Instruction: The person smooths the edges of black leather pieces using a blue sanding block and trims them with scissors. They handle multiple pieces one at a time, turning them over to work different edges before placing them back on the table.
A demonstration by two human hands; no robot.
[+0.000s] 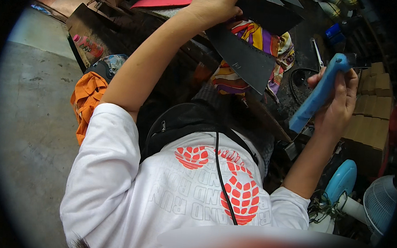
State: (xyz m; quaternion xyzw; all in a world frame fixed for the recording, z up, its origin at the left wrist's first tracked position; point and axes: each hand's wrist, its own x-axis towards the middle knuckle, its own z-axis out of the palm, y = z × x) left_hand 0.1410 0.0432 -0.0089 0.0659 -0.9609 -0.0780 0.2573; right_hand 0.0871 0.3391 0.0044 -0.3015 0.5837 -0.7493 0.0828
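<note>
My right hand (341, 98) is closed around a long, flat blue piece (318, 92) with a dark spot at its upper end; it is held tilted, and its exact kind I cannot make out. At the top edge my left hand (217, 4) grips the near end of a black sheet (273, 12), its fingertips partly out of view. Below that sheet, another black sheet (245, 58) with small holes along an edge lies over a colourful patterned cloth (219, 77) on the dark workbench.
Black and red sheets (163, 1) are piled at the back left. A metal tool (318, 51) and a blue object (335, 33) lie at the back right. Cardboard-coloured stacks (367, 120) and a fan (381, 203) stand right. A bottle (88, 45) and orange cloth (88, 99) are left.
</note>
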